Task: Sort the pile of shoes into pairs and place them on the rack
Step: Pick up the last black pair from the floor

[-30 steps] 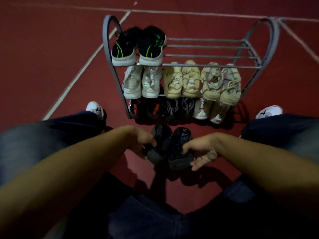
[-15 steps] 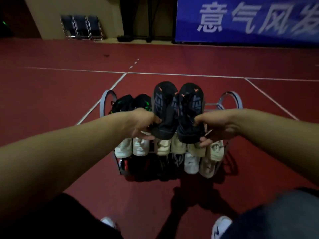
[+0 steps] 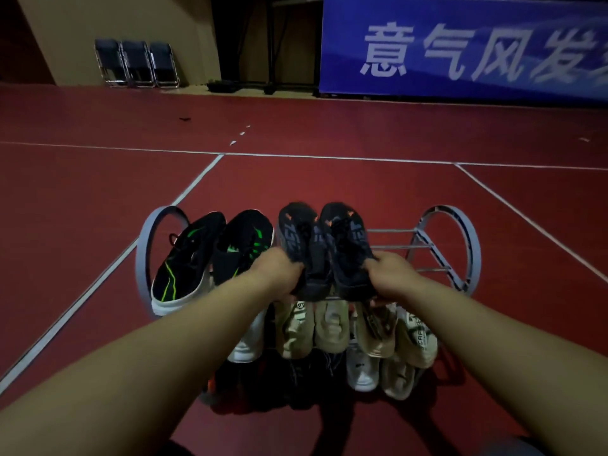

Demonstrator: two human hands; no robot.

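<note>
A grey metal shoe rack (image 3: 467,245) stands on the red floor in front of me. My left hand (image 3: 281,274) grips the heel of one black shoe with orange marks (image 3: 297,238). My right hand (image 3: 390,276) grips the heel of its matching shoe (image 3: 347,238). Both shoes lie side by side on the top tier, toes pointing away, just right of a black pair with green stripes (image 3: 210,255). Beige and white pairs (image 3: 332,327) fill the tier below. Dark shoes (image 3: 296,373) and pale ones sit lowest, partly hidden by my arms.
The right part of the top tier shows bare bars (image 3: 401,248). White court lines (image 3: 197,179) cross the red floor. Folded chairs (image 3: 138,62) lean on the far wall, beside a blue banner (image 3: 460,47).
Both hands lifted the black-and-orange pair off the floor, raised it above the rack, then lowered it onto the top tier. My view tilted up from the floor.
</note>
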